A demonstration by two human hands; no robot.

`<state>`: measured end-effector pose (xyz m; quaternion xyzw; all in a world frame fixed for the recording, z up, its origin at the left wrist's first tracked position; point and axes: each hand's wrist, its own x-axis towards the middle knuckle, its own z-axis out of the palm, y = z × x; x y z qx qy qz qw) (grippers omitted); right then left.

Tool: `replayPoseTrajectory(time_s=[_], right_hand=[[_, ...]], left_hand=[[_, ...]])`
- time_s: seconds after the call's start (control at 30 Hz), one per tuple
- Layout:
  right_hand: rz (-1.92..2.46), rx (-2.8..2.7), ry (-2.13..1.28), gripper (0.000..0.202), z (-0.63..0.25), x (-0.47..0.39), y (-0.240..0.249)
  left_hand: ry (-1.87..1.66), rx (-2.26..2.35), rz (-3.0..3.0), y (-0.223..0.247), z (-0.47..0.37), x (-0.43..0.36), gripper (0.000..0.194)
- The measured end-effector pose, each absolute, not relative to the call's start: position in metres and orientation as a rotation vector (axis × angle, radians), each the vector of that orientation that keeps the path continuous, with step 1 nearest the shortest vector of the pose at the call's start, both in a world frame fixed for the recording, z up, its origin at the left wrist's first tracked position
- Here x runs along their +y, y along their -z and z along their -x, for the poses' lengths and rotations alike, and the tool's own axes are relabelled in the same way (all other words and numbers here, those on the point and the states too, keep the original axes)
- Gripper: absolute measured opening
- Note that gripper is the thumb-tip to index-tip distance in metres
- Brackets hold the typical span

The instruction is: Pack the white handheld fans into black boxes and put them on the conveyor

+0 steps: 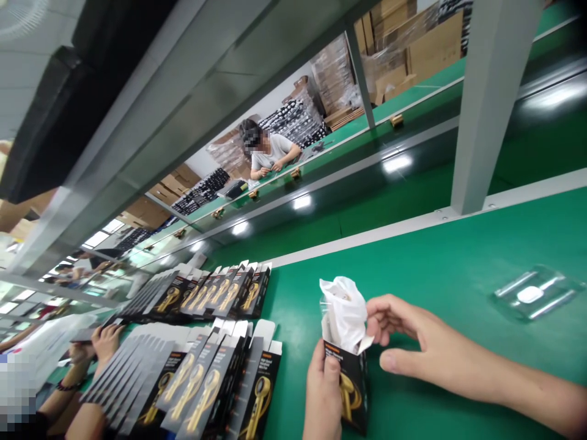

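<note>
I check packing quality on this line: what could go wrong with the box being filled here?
The white bag bulges above the open black box, so it may snag or tear as the right hand pushes. The left hand grips only one side, so the box could tip. The clear tray lies apart and might be forgotten.

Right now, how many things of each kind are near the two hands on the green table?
Black box, held by left hand: 1
White bag, touched by right hand: 1
Clear plastic tray: 1
Total: 3
</note>
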<state>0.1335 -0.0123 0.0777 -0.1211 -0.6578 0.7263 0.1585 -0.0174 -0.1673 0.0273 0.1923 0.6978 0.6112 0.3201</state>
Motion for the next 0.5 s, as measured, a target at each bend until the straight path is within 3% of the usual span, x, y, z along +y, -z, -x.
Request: replayPoseTrajectory(time_s=[0.1,0.3,0.5], right_hand=[[0.418,-1.929,-1.993,0.039,-0.136,-0.006,-0.076],[0.63,-2.252,-1.725,0.052,-0.15,0.008,-0.082],[0.807,-2.214,-1.872,0.044,-0.162,0.004,-0.069]], left_hand=[[-1.445,2.012,-0.732,-0.038,0.02,-0.167,0.068],[-0.939,2.455,-1.797,-0.067,0.03,-0.159,0.063],[-0.792,2.513,-2.216,-0.064,0.028,-0.151,0.067]])
